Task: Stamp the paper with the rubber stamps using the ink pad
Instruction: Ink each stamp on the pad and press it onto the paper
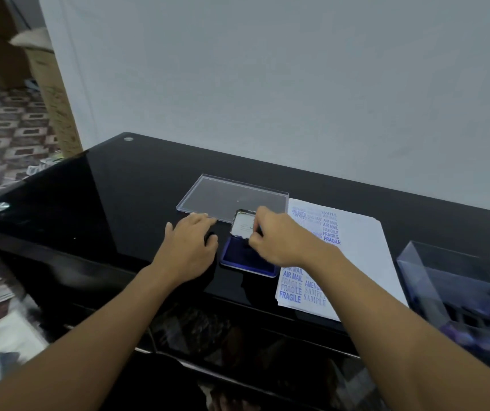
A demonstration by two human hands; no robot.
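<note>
Right hand curled over the open ink pad, fingertips by its raised lid; can't tell what it pinches, if anything. Left hand flat on worktop, holding nothing. Paper just right of pad. Risk: pad's unbraced, so it may skid & smear ink onto paper.

Your blue rectangular ink pad tin lies open on the black worktop, its shiny lid tipped up at the far end. A small dark rubber stamp, mostly hidden, is pinched over the pad by your right hand. Just right of the pad, the white paper sheets lie flat, printed in blue: AIR MAIL, FRAGILE, SAMPLE, AMENDED.
</note>
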